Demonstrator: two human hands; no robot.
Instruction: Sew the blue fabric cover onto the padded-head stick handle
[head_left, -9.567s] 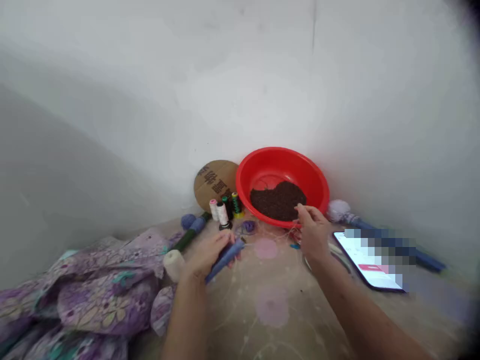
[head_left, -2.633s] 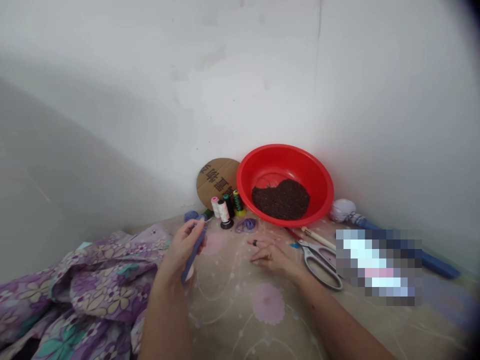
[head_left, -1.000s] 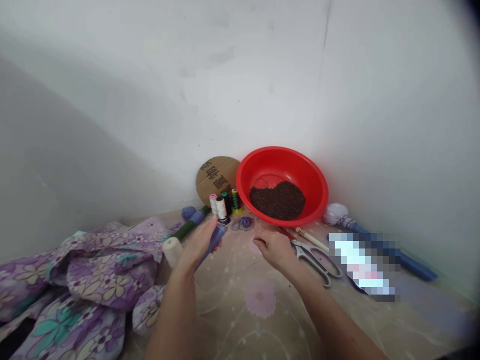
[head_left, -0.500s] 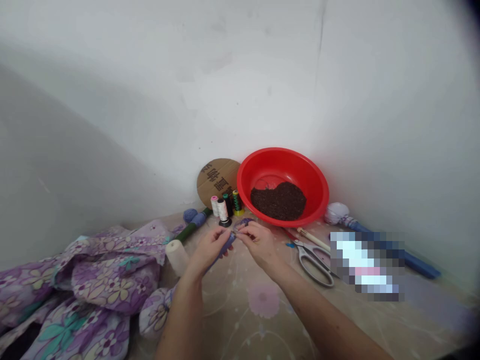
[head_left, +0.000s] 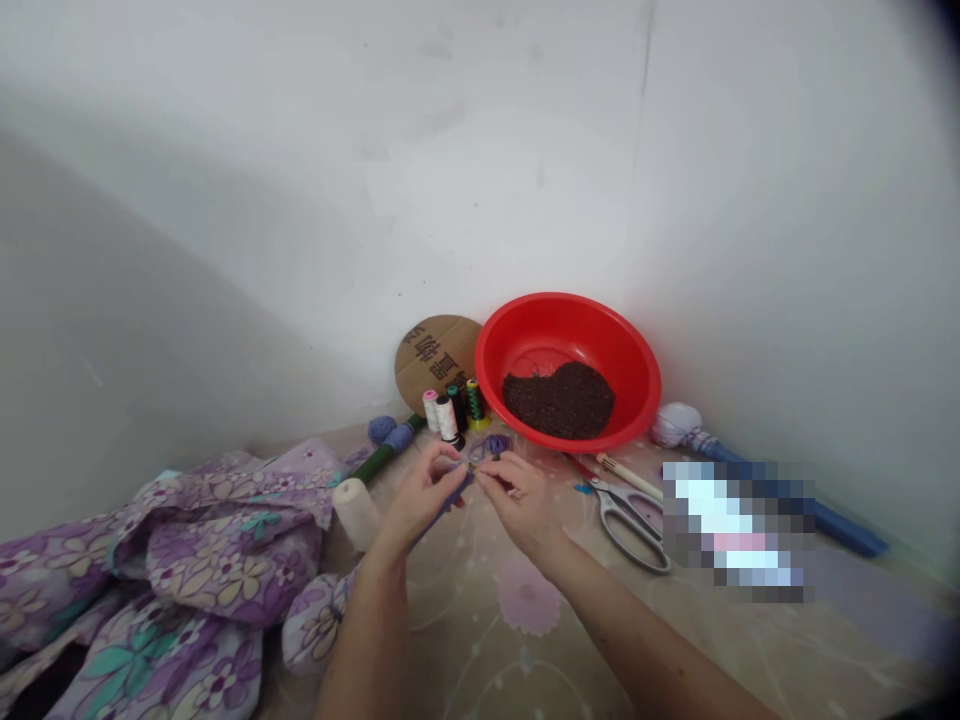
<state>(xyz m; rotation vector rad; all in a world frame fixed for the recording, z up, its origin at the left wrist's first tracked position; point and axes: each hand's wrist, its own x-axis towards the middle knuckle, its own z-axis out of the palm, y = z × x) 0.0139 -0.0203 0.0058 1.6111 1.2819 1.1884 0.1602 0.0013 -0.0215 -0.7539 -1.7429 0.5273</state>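
Holding a blue piece (head_left: 441, 516) above the surface (head_left: 461, 610).
The left hand (head_left: 416, 497) has its fingers closed around it; the right hand (head_left: 521, 497) pinches its upper end. Purple yarn (head_left: 496, 445) lies just beyond, scissors (head_left: 609, 489) right, a white roll (head_left: 356, 515) left.

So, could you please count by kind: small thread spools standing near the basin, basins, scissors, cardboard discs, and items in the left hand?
Small thread spools: 4
Basin: 1
Scissors: 1 pair
Cardboard disc: 1
Blue item in the left hand: 1
Total: 8
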